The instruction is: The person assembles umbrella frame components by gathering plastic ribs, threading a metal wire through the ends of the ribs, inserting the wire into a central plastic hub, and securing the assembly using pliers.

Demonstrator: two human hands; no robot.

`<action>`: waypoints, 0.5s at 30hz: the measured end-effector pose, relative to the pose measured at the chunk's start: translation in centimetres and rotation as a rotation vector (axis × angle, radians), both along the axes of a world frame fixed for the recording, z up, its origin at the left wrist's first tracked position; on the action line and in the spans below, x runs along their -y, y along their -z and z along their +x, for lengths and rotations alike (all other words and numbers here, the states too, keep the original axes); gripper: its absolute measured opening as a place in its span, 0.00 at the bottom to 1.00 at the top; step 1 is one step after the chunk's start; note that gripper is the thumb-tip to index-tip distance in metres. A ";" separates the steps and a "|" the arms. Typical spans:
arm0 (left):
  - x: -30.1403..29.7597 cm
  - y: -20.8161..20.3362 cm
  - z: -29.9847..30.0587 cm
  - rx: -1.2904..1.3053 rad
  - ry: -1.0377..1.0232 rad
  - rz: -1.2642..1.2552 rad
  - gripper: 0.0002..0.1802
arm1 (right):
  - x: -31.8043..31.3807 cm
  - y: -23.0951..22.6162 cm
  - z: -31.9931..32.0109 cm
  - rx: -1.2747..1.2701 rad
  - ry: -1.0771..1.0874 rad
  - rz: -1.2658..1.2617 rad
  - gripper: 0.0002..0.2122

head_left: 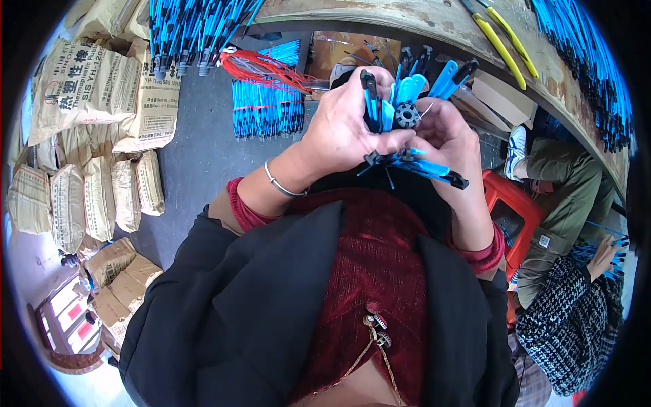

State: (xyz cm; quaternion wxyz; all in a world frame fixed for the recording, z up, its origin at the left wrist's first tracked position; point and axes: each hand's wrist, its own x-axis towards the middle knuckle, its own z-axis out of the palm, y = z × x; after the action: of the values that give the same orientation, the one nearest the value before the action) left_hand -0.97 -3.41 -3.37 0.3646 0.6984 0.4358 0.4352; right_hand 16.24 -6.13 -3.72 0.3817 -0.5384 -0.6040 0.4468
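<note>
My left hand [342, 122] is wrapped around a bundle of blue plastic strips [409, 88] with black ends, its thumb bent across the near side. Within the bundle, a black round hub [407, 115] with holes around its rim faces up. My right hand [451, 136] curls around the right side of the same bundle, thumb and forefinger close to the hub. A thin pale wire [426, 110] sticks out from the hub by the right forefinger. More strips fan out beyond the fingers and below the thumbs, one blue strip [434, 168] crossing under my right hand. Some fingertips are hidden.
Above runs a worn wooden bench [380, 15] bearing yellow-handled pliers [500, 47] and piles of blue strips [196, 30]. Red wires [264, 68] hang at its edge. Paper sacks [88, 95] stand left. A red stool [512, 210] and a seated person [569, 292] are right.
</note>
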 end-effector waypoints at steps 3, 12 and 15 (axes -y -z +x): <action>-0.1 0.9 -0.1 0.048 0.104 -0.084 0.24 | 0.0 0.6 0.0 -0.188 0.055 -0.117 0.17; -0.4 1.3 0.1 0.009 0.144 0.140 0.23 | 0.0 1.0 0.4 -0.358 -0.004 -0.208 0.16; -0.2 0.9 0.1 -0.160 0.068 0.129 0.21 | 0.1 1.1 0.4 -0.387 0.001 -0.191 0.16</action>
State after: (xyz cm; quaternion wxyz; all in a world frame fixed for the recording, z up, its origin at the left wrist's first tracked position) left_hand -0.90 -3.21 -4.30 0.2977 0.7673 0.4106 0.3925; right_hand 16.66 -6.24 -4.81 0.4380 -0.4765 -0.4744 0.5967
